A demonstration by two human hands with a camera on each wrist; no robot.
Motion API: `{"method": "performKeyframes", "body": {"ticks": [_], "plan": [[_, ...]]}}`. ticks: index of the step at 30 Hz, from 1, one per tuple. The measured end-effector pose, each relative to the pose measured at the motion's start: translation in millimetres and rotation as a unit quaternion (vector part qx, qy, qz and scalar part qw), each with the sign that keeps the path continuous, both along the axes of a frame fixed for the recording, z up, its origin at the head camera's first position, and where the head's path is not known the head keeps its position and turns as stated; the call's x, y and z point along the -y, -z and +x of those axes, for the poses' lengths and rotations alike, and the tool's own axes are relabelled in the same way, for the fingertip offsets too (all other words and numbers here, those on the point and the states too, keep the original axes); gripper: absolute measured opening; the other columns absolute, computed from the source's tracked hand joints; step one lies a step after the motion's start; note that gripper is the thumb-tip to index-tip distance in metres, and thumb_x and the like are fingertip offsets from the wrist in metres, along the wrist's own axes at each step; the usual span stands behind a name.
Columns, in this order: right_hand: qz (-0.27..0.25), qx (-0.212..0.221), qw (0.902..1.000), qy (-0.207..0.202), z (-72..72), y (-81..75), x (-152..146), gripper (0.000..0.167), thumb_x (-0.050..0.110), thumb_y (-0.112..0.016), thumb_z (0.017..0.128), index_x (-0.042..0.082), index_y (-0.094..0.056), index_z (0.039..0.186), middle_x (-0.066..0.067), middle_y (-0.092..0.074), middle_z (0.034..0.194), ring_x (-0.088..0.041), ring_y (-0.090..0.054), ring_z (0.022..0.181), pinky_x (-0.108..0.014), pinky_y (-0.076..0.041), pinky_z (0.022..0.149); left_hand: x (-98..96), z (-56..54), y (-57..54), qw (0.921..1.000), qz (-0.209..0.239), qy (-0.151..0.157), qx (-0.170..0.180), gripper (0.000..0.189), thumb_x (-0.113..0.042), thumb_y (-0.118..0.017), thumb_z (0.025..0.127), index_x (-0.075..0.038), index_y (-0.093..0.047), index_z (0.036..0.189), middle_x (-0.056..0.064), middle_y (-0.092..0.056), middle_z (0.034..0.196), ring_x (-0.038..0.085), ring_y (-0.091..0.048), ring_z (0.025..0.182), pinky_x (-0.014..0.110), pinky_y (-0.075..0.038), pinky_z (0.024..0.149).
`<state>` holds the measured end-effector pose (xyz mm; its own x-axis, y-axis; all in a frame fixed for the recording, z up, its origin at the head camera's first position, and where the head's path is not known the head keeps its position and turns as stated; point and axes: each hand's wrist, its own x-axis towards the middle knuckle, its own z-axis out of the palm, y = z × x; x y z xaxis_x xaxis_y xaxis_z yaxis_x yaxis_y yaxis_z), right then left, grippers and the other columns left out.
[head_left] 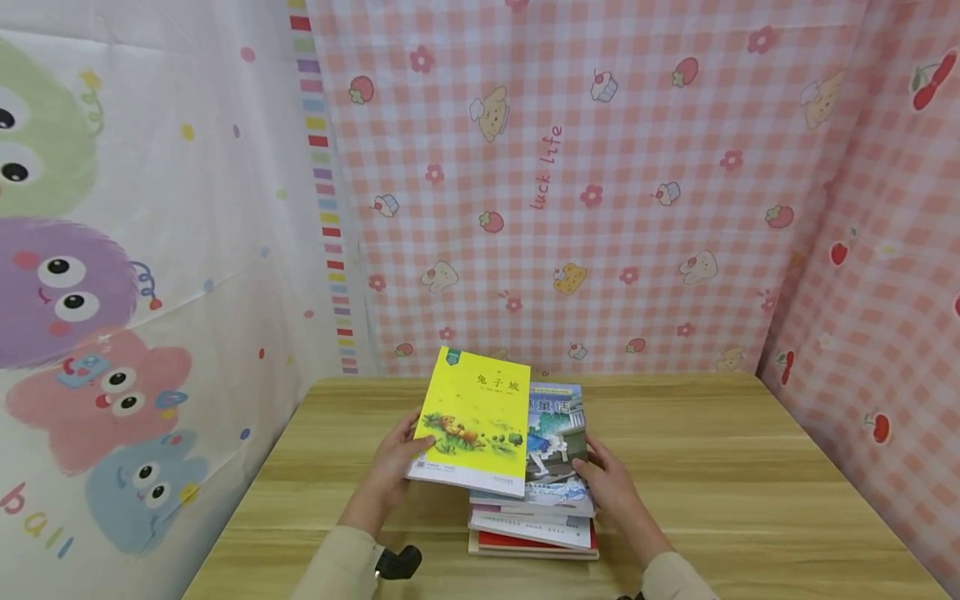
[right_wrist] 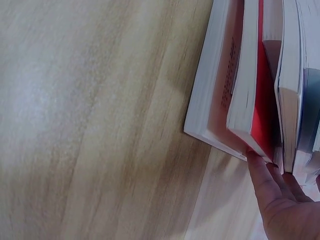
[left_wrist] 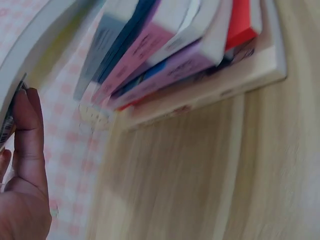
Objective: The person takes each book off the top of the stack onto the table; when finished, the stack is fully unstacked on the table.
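Observation:
In the head view my left hand (head_left: 393,467) holds a yellow book (head_left: 472,417) by its left edge, thumb on the cover and fingers beneath. The book is raised and tilted, overlapping the left part of a book stack (head_left: 532,533). A blue-and-green illustrated book (head_left: 555,442) tops that stack, partly hidden by the yellow one. My right hand (head_left: 611,479) rests against the stack's right side, its thumb at the top book's edge. In the right wrist view the fingers (right_wrist: 265,182) reach fairly straight to the books' edges. A red book (right_wrist: 265,100) shows low in the stack.
The stack stands unevenly on a wooden table (head_left: 712,467), with a thick cream book (left_wrist: 200,95) at the bottom. A pink checked curtain (head_left: 570,250) hangs behind the table, and a white cartoon curtain (head_left: 217,333) hangs on the left.

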<state>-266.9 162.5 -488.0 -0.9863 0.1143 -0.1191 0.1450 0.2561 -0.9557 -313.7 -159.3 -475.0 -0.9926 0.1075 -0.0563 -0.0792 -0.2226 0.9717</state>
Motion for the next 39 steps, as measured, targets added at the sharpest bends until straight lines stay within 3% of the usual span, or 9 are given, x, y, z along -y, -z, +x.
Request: {"method": "performKeyframes", "body": {"ticks": [12, 18, 24, 34, 39], "plan": [[-0.010, 0.011, 0.9999, 0.002, -2.8, -2.2, -1.0, 0.058, 0.018, -0.050, 0.103, 0.011, -0.029, 0.157, -0.031, -0.035, 0.150, -0.048, -0.048, 0.126, -0.060, -0.043, 0.099, 52.6, -21.5, -6.0, 0.9961, 0.028, -0.075, 0.037, 0.070, 0.001, -0.051, 0.100, -0.015, -0.019, 0.160, 0.019, -0.035, 0.153, 0.007, -0.067, 0.089, 0.023, -0.055, 0.077], [-0.021, 0.018, 0.9996, 0.010, -3.7, -2.5, -0.6, 0.058, 0.018, -0.052, 0.102, 0.012, -0.032, 0.156, -0.029, -0.036, 0.150, -0.047, -0.049, 0.125, -0.057, -0.045, 0.098, 68.4, -31.6, -0.3, 0.9946, 0.004, -0.091, 0.049, 0.070, 0.001, -0.049, 0.101, -0.016, -0.018, 0.160, 0.021, -0.035, 0.150, 0.007, -0.066, 0.086, 0.023, -0.055, 0.075], [-0.019, 0.018, 0.9996, 0.007, -3.0, -2.6, -1.1, 0.058, 0.017, -0.052, 0.102, 0.011, -0.031, 0.156, -0.030, -0.035, 0.150, -0.047, -0.050, 0.124, -0.057, -0.046, 0.097, 71.6, -42.0, 13.6, 0.9936, -0.046, -0.081, 0.064, 0.069, -0.002, -0.050, 0.101, -0.015, -0.018, 0.160, 0.022, -0.038, 0.145, 0.011, -0.066, 0.086, 0.026, -0.056, 0.071], [-0.015, 0.014, 0.9998, 0.003, -3.9, 0.6, -1.8, 0.057, 0.016, -0.051, 0.103, 0.010, -0.030, 0.156, -0.031, -0.035, 0.150, -0.048, -0.048, 0.126, -0.059, -0.044, 0.098, 61.5, -58.9, 38.9, 0.9937, -0.068, -0.066, 0.059, 0.067, -0.003, -0.050, 0.101, -0.008, -0.017, 0.159, 0.027, -0.039, 0.143, 0.014, -0.066, 0.084, 0.026, -0.056, 0.067], [-0.012, 0.006, 0.9999, 0.002, -4.1, 1.5, -2.3, 0.057, 0.015, -0.052, 0.102, 0.008, -0.031, 0.155, -0.032, -0.037, 0.149, -0.049, -0.048, 0.126, -0.060, -0.044, 0.098, 58.9, -66.2, 45.2, 0.9929, -0.082, -0.065, 0.057, 0.066, -0.004, -0.051, 0.102, -0.005, -0.017, 0.159, 0.028, -0.041, 0.143, 0.012, -0.066, 0.080, 0.026, -0.056, 0.065]]}}
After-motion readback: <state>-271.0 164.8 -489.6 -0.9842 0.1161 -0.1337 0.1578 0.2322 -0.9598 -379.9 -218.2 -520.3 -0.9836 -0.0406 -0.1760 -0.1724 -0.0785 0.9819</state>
